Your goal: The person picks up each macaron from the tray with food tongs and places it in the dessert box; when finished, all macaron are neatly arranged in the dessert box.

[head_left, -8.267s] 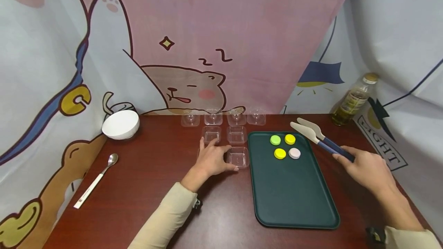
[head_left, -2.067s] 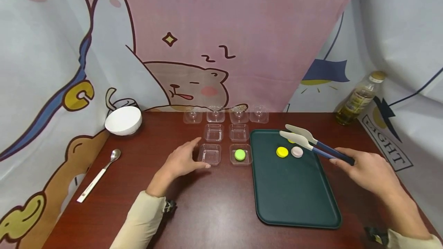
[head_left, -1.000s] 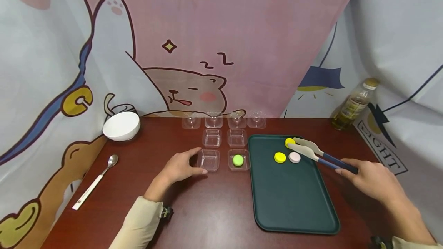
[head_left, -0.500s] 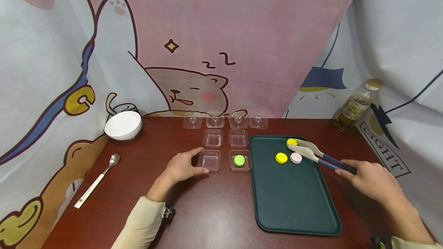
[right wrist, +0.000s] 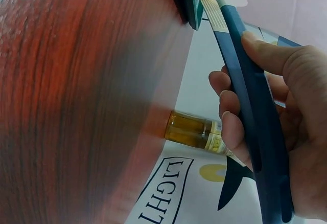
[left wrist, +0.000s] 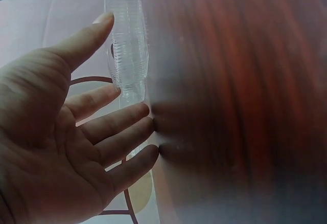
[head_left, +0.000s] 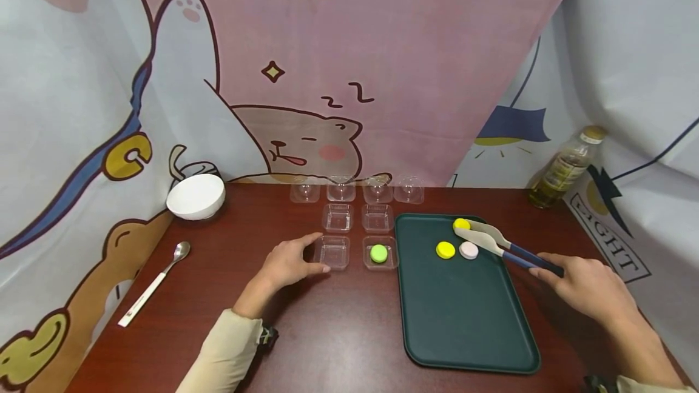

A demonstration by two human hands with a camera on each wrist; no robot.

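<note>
My right hand [head_left: 587, 287] grips blue-handled tongs [head_left: 480, 239] over the far end of the dark green tray [head_left: 464, 320]. Their pale tips lie on either side of a yellow macaron [head_left: 461, 223]. Another yellow macaron [head_left: 445, 250] and a pale pink macaron [head_left: 468, 250] sit nearer on the tray. A green macaron [head_left: 378, 253] lies in a clear plastic box [head_left: 394, 264]. My left hand [head_left: 286, 264], thumb and fingers spread, is at the left side of a neighbouring clear box [head_left: 333, 253]; the left wrist view shows the fingertips [left wrist: 140, 110] right by its edge.
Two more clear boxes [head_left: 338, 218] stand behind, with a row of several clear domed lids [head_left: 341, 190] against the backdrop. A white bowl [head_left: 195, 197] and a spoon [head_left: 158, 281] are at left. An oil bottle [head_left: 562, 171] stands at the back right.
The green macaron has gone from the tray into the near right box. My left hand drew back leftward from the boxes. The tongs came down around the far yellow macaron.
</note>
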